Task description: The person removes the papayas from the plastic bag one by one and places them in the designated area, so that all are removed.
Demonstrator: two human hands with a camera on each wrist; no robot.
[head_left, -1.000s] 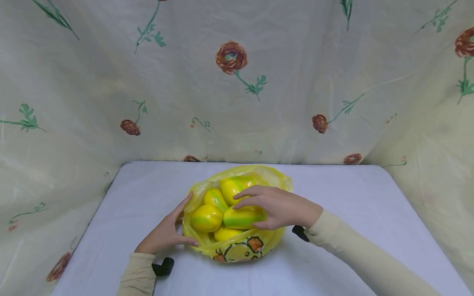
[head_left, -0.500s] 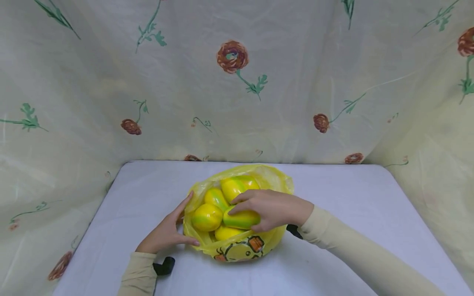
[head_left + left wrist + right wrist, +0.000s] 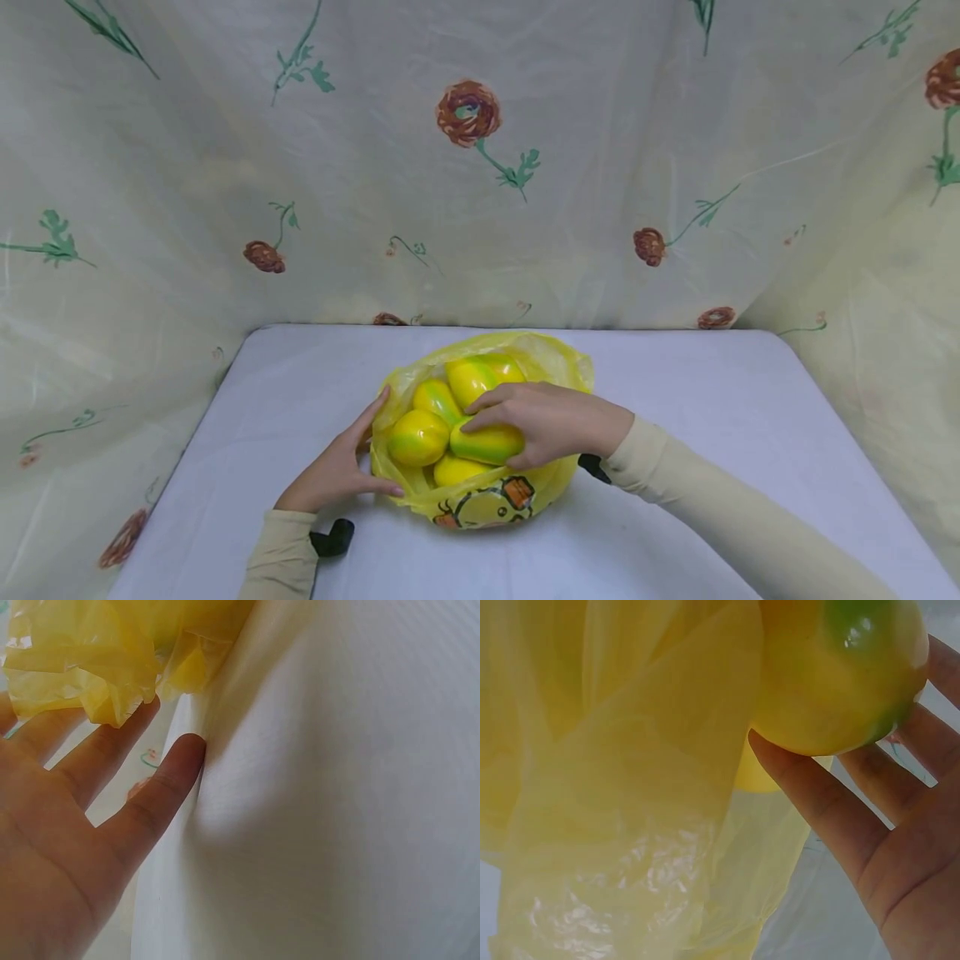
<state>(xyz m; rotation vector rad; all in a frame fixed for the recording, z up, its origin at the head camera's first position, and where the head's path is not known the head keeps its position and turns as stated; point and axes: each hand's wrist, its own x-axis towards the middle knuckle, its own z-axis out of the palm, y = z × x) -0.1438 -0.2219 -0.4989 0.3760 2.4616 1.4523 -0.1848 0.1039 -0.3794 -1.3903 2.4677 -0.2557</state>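
A yellow plastic bag point(image 3: 561, 360) with a printed cartoon stands wide at the mouth in the head view, with several glossy yellow-green mangoes inside. My right hand point(image 3: 555, 423) reaches into the mouth and grips the front-right mango point(image 3: 480, 445), thumb at its near end and fingers over its top. In the right wrist view, fingers lie around the end of this mango point(image 3: 840, 675). My left hand point(image 3: 333, 471) touches the bag's left side, fingers and thumb spread along the rim. The left wrist view has its fairly straight fingers point(image 3: 105, 754) against the crumpled plastic point(image 3: 82, 667).
Other mangoes lie around the gripped one: one at the left point(image 3: 417, 437), one at the back point(image 3: 471, 379) and one low in front point(image 3: 457, 471). A white-covered table point(image 3: 675, 517) is under the bag. Behind it hangs a flower-patterned curtain point(image 3: 570, 208).
My right hand has moved left and down from above the front-right mango and has taken hold of it. My left hand and the bag have stayed in place.
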